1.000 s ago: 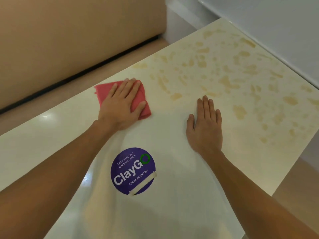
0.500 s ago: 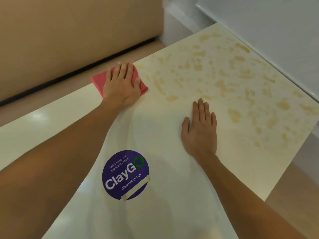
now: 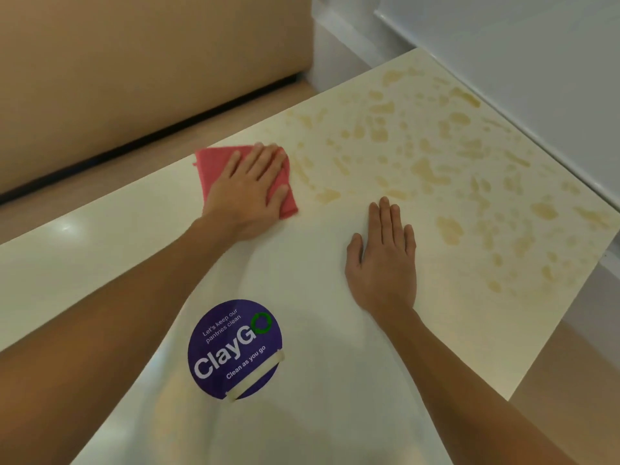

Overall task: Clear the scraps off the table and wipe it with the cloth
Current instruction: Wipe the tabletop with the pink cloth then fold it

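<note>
A folded pink cloth (image 3: 208,164) lies on the cream table (image 3: 335,256) near its far left edge. My left hand (image 3: 250,187) presses flat on the cloth with straight fingers and covers most of it. My right hand (image 3: 382,260) rests flat on the bare tabletop to the right, palm down, fingers together, holding nothing. Yellowish blotches (image 3: 426,169) are spread over the far right half of the table. No loose scraps show on the surface.
A round purple "ClayGo" sticker (image 3: 235,349) with a strip of tape is stuck on the table near me. A tan upholstered bench (image 3: 134,62) runs beyond the left edge. A pale wall (image 3: 520,55) borders the far right edge.
My left hand slid the cloth out to the table's far left edge, then back a little toward me and to the right. My right hand stayed flat in place.
</note>
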{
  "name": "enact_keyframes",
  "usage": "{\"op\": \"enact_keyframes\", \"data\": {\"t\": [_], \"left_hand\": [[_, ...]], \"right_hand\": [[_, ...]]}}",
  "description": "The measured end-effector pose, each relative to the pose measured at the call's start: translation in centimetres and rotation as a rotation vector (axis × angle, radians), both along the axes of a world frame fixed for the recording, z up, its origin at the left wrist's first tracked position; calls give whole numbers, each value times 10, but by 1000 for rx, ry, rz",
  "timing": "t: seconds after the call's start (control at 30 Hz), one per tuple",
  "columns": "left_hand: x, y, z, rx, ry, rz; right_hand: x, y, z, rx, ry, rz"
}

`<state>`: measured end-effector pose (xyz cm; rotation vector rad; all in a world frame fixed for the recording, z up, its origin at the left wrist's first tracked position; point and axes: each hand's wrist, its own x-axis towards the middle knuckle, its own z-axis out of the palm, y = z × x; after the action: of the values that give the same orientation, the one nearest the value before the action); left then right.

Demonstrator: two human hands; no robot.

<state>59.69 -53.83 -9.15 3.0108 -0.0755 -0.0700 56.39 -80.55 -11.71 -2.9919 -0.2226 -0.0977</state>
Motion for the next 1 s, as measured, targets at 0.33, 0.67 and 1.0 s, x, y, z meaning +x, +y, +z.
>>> {"op": "enact_keyframes", "data": {"t": [0.33, 0.67, 1.0], "left_hand": [[30, -8, 6, -4, 19, 96], [49, 1, 8, -22, 20, 215], [38, -4, 3, -40, 7, 235]], "right_hand": [[0, 1, 0, 8, 4, -4], [1, 2, -1, 0, -7, -7], [0, 3, 1, 3, -5, -4]]}}
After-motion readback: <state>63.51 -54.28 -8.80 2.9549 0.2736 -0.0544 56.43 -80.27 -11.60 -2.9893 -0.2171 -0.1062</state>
